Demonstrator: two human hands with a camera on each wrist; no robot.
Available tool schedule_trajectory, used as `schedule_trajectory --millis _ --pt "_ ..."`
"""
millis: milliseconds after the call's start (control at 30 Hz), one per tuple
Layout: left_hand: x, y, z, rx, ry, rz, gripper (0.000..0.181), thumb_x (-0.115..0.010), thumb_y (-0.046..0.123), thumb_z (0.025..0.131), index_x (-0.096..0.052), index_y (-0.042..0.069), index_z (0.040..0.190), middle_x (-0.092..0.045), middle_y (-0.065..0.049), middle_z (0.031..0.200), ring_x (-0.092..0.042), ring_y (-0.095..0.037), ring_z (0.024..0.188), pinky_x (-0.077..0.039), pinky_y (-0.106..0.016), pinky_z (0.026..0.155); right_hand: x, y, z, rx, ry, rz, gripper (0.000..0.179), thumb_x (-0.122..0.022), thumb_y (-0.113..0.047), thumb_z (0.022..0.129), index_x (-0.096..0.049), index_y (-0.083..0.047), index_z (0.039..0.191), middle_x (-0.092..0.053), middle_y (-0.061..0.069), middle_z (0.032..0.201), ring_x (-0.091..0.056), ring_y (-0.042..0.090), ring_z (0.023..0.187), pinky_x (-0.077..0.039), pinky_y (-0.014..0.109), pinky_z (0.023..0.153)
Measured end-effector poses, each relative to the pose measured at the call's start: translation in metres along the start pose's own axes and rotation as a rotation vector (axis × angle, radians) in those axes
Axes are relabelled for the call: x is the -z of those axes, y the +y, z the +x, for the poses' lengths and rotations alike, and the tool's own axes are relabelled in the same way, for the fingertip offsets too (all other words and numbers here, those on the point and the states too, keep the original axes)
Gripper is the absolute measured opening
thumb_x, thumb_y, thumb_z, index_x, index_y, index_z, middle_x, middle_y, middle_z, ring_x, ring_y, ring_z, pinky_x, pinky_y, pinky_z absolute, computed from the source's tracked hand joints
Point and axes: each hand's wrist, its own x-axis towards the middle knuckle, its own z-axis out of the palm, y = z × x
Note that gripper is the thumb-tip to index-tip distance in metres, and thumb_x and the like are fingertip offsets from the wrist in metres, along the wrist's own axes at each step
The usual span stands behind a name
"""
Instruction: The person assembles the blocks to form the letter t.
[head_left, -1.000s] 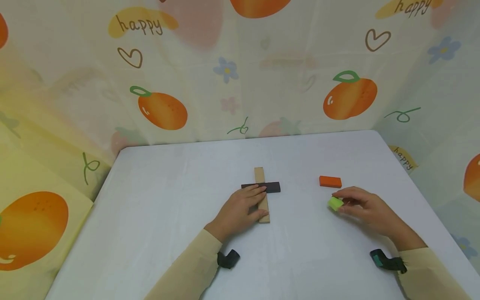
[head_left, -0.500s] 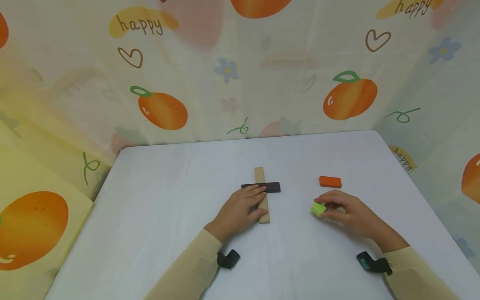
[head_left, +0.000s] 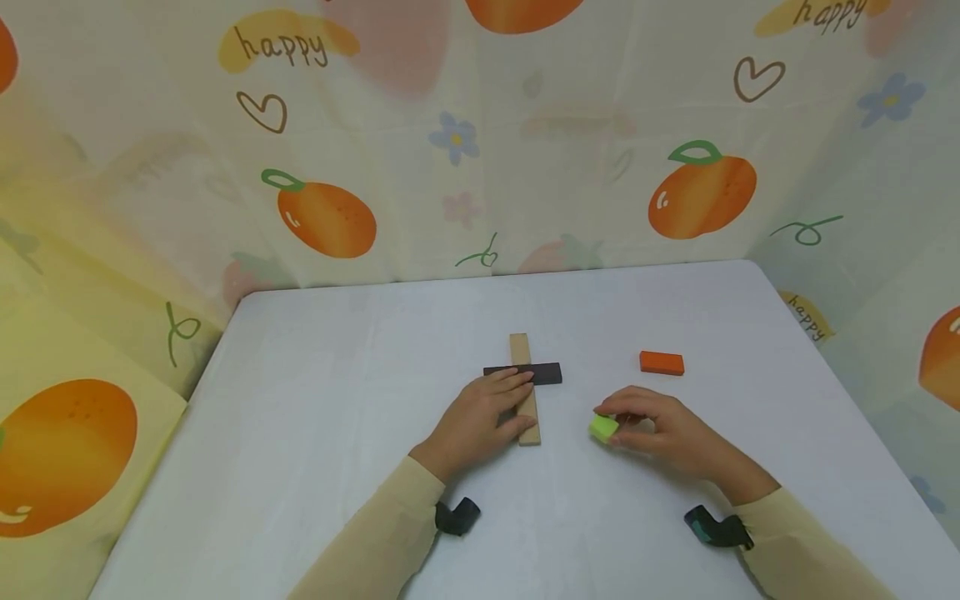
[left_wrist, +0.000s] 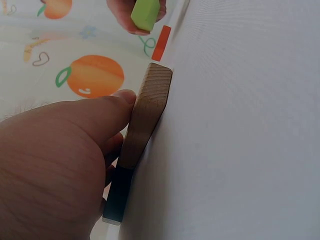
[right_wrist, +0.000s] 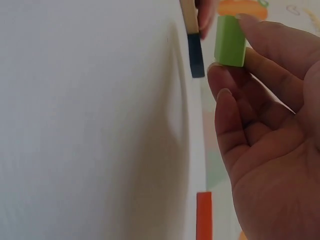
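A light wooden plank (head_left: 520,349) lies lengthwise on the white table. A dark block (head_left: 548,373) lies across it, so the two form a cross. My left hand (head_left: 480,421) rests over them, its fingers on the dark block and its thumb on the wooden plank near the close end. To the right, my right hand (head_left: 663,429) pinches a lime-green block (head_left: 603,428) between thumb and fingers. In the right wrist view the green block (right_wrist: 230,42) is held at the fingertips, above the tabletop.
An orange block (head_left: 662,363) lies on the table (head_left: 337,375) beyond the right hand. Behind the table hangs a curtain (head_left: 480,83) printed with oranges, hearts and flowers. Black straps (head_left: 718,528) sit at both wrists.
My right hand has moved left with the green block, coming closer to the crossed pieces. The left hand, the crossed pieces and the orange block stay where they were.
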Motion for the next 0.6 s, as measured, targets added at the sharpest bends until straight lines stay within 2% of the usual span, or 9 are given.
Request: schedule_trajectory --millis 367,600 --pt "0.000 0.001 0.001 -0.005 0.006 -0.004 0.056 -0.072 0.038 0.108 -0.065 0.003 0.150 -0.056 -0.005 0.160 -0.046 -0.023 0.152 -0.034 -0.042 0.126 -0.017 -0.005 0.011 0.061 -0.057 0.015 0.034 -0.084 -0.006 0.096 -0.076 -0.002 0.129 -0.073 0.001 0.124 -0.067 0.017 0.102 -0.059 0.026 0.089" --pt "0.000 0.002 0.001 0.004 0.002 0.006 0.056 -0.072 0.039 0.108 -0.064 0.004 0.151 -0.056 -0.004 0.160 -0.045 -0.021 0.153 -0.034 -0.041 0.126 -0.028 -0.011 0.016 0.028 -0.097 0.014 0.033 -0.083 -0.015 0.100 -0.076 -0.006 0.131 -0.073 0.000 0.126 -0.066 0.018 0.105 -0.058 0.027 0.092"
